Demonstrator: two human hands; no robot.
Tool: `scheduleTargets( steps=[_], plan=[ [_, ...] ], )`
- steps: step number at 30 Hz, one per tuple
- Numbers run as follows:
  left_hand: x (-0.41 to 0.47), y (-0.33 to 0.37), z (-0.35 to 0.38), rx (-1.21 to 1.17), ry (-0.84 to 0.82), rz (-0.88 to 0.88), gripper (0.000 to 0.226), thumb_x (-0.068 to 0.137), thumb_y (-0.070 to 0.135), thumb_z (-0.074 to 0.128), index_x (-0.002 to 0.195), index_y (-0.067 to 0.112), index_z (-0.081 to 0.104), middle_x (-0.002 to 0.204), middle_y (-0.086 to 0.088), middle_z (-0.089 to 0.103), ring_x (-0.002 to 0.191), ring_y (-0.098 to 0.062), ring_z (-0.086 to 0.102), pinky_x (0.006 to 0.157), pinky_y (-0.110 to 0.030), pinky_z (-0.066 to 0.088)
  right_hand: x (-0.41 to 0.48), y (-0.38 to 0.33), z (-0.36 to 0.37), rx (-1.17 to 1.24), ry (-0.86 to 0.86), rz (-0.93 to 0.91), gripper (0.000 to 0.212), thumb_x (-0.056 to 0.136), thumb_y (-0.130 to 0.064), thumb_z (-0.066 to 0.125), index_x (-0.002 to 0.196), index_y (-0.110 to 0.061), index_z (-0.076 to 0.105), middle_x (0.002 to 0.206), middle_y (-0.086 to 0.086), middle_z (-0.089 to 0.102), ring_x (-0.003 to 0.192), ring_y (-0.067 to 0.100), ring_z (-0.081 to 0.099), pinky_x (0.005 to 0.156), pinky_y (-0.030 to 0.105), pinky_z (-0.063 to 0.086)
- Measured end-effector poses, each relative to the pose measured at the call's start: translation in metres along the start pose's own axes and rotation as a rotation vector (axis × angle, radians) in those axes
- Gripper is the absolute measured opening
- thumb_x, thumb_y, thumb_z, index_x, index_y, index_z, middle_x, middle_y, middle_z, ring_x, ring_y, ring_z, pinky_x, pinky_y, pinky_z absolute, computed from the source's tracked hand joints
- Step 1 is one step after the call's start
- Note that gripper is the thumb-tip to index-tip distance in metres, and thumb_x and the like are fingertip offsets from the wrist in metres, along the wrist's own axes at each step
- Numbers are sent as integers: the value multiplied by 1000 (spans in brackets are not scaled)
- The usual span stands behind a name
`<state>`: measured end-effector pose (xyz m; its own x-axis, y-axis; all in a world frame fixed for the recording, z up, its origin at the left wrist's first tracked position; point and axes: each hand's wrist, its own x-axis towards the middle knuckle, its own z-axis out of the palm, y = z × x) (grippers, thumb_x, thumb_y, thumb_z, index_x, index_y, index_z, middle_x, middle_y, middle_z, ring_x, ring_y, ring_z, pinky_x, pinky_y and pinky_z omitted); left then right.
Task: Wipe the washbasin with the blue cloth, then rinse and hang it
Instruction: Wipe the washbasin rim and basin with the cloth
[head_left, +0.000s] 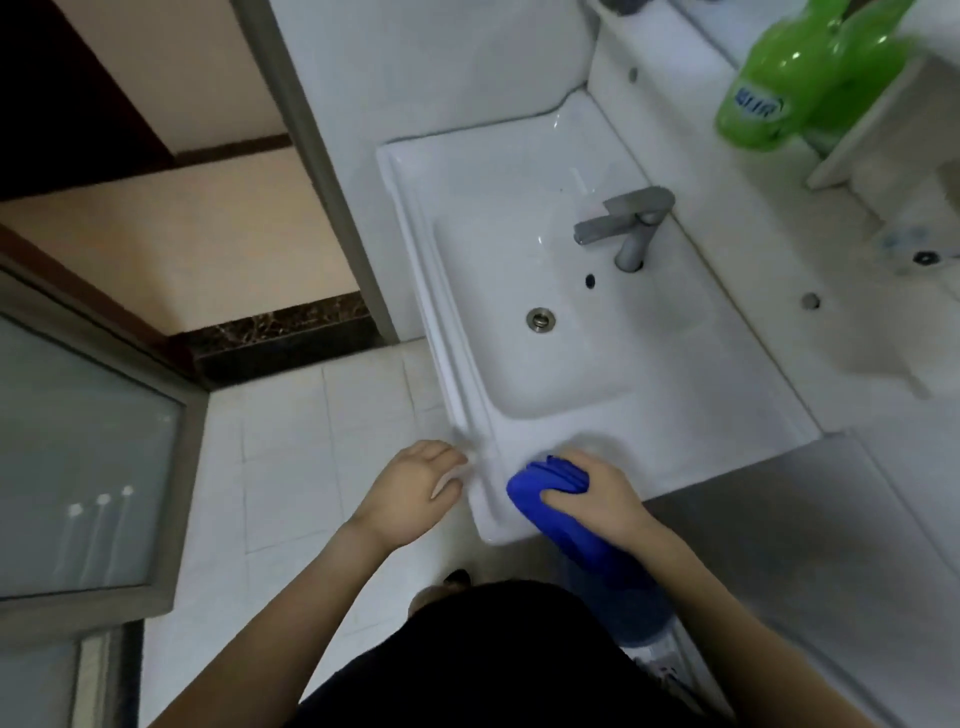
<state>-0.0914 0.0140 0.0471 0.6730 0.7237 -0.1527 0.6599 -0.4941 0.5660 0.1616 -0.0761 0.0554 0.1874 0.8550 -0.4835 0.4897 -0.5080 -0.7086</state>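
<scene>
The white washbasin (524, 364) fills the middle of the view, with a grey tap (631, 223) at its back and a metal drain (540, 318) in the bowl. My right hand (602, 493) presses the bunched blue cloth (535, 493) onto the basin's near rim; part of the cloth hangs down below the edge. My left hand (415, 488) rests against the basin's left front corner, fingers spread, holding nothing.
A green plastic bottle (795, 78) lies on the white counter at the upper right beside a white shelf edge (872, 119). White floor tiles (311, 441) lie to the left, bounded by a glass door (78, 467) and a grey door frame (311, 171).
</scene>
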Motion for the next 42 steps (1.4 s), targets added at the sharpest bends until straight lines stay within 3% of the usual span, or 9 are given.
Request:
scheduleTargets(
  steps=[6, 11, 14, 16, 22, 27, 31, 36, 42],
  plan=[
    [-76, -12, -29, -112, 398, -204, 39, 93, 40, 36, 118, 22, 60, 115, 16, 56, 114, 0, 45, 96, -14, 32, -20, -53, 40, 404, 138, -129, 42, 84, -17, 74, 121, -29, 60, 113, -19, 66, 104, -5, 61, 91, 15, 45],
    [-167, -43, 4, -200, 459, -531, 46, 91, 46, 32, 117, 23, 61, 113, 17, 56, 113, -3, 47, 93, -15, 32, -23, -76, 86, 360, 20, -180, 40, 82, -15, 77, 111, -37, 59, 114, -20, 65, 103, -9, 60, 91, 15, 43],
    [-200, -48, 26, -282, 361, -668, 42, 93, 42, 36, 122, 23, 60, 120, 12, 59, 118, -9, 50, 95, -20, 35, -21, -71, 92, 331, 34, -147, 41, 81, -15, 77, 114, -32, 60, 114, -17, 65, 106, -3, 60, 97, 24, 45],
    [-297, -79, 39, -378, 486, -998, 34, 99, 32, 42, 126, 21, 59, 125, 10, 59, 121, -10, 49, 98, -20, 34, -14, -113, 178, 192, -190, -166, 42, 81, -15, 77, 117, -29, 59, 113, -17, 65, 106, 0, 60, 99, 28, 45],
    [-341, -102, 22, -403, 675, -1150, 24, 99, 22, 48, 119, 22, 62, 116, 12, 61, 108, -10, 56, 91, -24, 39, -6, -150, 217, 209, -156, -190, 45, 83, -18, 76, 124, -21, 59, 117, -5, 66, 109, 13, 62, 99, 31, 46],
    [-362, -190, -19, -468, 664, -1146, 22, 99, 22, 47, 113, 20, 63, 117, 8, 64, 102, -9, 59, 88, -24, 42, 21, -209, 288, 182, -153, -145, 50, 84, -23, 74, 130, -21, 55, 118, -6, 63, 108, 14, 59, 93, 27, 42],
    [-344, -252, -79, -462, 609, -1030, 23, 99, 25, 46, 115, 22, 63, 116, 10, 63, 106, -11, 59, 89, -26, 44, 46, -247, 312, 210, -24, -68, 54, 86, -24, 73, 135, -22, 51, 117, -10, 55, 108, 12, 53, 92, 27, 40],
    [-287, -311, -163, -438, 606, -867, 24, 100, 25, 45, 115, 21, 64, 110, 10, 65, 102, -8, 59, 82, -25, 42, 83, -282, 303, 222, 134, -55, 54, 85, -26, 74, 134, -24, 49, 121, -4, 57, 111, 18, 56, 99, 40, 48],
    [-209, -370, -211, -436, 546, -778, 23, 98, 19, 50, 117, 19, 64, 112, 10, 64, 102, -8, 59, 88, -24, 43, 160, -318, 295, 253, 230, -2, 48, 84, -27, 74, 124, -35, 49, 117, -11, 57, 111, 20, 58, 99, 49, 49]
  ],
)
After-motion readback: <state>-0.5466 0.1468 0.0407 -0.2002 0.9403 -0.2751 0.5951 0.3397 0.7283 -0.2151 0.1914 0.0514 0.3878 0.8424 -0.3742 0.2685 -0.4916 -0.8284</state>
